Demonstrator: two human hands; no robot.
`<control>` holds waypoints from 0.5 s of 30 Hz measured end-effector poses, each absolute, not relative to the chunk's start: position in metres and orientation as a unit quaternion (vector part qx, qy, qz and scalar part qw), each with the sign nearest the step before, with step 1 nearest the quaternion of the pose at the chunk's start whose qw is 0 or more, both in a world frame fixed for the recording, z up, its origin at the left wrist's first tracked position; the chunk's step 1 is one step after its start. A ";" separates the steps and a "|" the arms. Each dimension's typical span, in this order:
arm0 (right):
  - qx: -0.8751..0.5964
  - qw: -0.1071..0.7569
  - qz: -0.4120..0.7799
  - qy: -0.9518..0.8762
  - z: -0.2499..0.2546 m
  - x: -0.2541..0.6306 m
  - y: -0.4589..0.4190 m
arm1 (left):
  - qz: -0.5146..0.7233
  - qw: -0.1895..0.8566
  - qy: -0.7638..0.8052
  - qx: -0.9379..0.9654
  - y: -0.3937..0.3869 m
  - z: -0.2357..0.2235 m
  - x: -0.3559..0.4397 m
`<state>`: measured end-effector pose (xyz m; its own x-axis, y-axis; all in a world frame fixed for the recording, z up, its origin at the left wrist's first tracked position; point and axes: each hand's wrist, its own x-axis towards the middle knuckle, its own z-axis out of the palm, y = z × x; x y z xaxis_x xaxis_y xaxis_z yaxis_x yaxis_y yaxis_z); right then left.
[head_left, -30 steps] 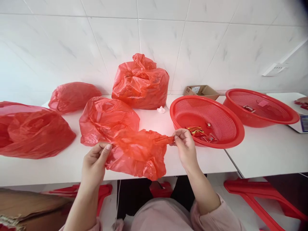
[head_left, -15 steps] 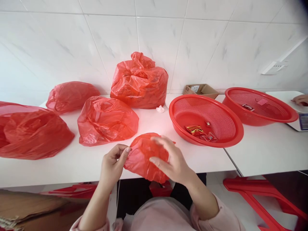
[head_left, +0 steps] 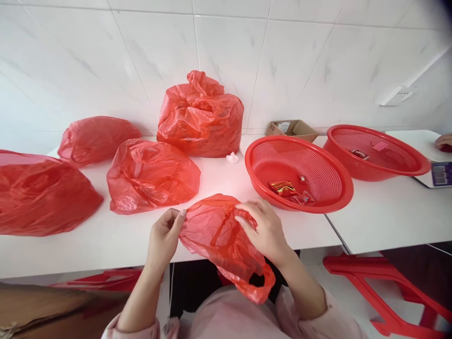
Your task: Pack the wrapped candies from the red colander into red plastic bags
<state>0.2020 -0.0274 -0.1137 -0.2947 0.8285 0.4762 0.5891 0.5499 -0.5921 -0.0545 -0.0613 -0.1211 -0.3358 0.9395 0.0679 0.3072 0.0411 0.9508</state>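
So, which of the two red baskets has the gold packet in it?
The left basket, nearer the right hand. Its gold packet lies on the bottom; the right basket shows none.

My left fingers (head_left: 181, 217) pinch one edge of a bag (head_left: 212, 223); my right fingers (head_left: 249, 207) hold its crumpled side. From it, a basket (head_left: 339, 188) sits at two o'clock, a tall bag (head_left: 201, 125) at twelve.

Comprises white worktop (head_left: 215, 178), seamed at right. Bears four red plastic bags (head_left: 153, 176), left to centre; pale crumpled scrap (head_left: 232, 158) near the rearmost; two red perforated basins (head_left: 330, 179); open cardboard box (head_left: 305, 130) behind; scale (head_left: 438, 174), far right.
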 end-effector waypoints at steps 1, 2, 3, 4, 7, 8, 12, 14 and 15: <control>-0.457 0.383 0.105 -0.796 -0.121 0.196 -0.020 | 0.498 0.323 0.641 0.488 -0.061 -0.121 -0.053; -0.456 0.368 0.082 -0.806 -0.127 0.191 -0.013 | 0.496 0.329 0.634 0.493 -0.062 -0.120 -0.052; -0.451 0.349 0.085 -0.817 -0.133 0.186 -0.007 | 0.494 0.337 0.628 0.498 -0.062 -0.119 -0.053; -0.449 0.336 0.107 -0.821 -0.137 0.182 -0.001 | 0.492 0.346 0.622 0.501 -0.063 -0.119 -0.054; -0.465 0.350 0.260 -0.771 -0.141 0.174 0.008 | 0.492 0.355 0.616 0.503 -0.065 -0.118 -0.060; -0.464 0.364 0.321 -0.741 -0.139 0.173 0.009 | 0.492 0.351 0.619 0.502 -0.065 -0.118 -0.063; -0.421 0.367 0.457 -0.692 -0.130 0.178 0.005 | 0.485 0.337 0.632 0.501 -0.065 -0.118 -0.074; -0.406 0.357 0.454 -0.708 -0.127 0.184 0.003 | 0.487 0.333 0.640 0.493 -0.064 -0.118 -0.078; -0.400 0.356 0.445 -0.718 -0.126 0.188 0.002 | 0.493 0.332 0.644 0.482 -0.063 -0.118 -0.079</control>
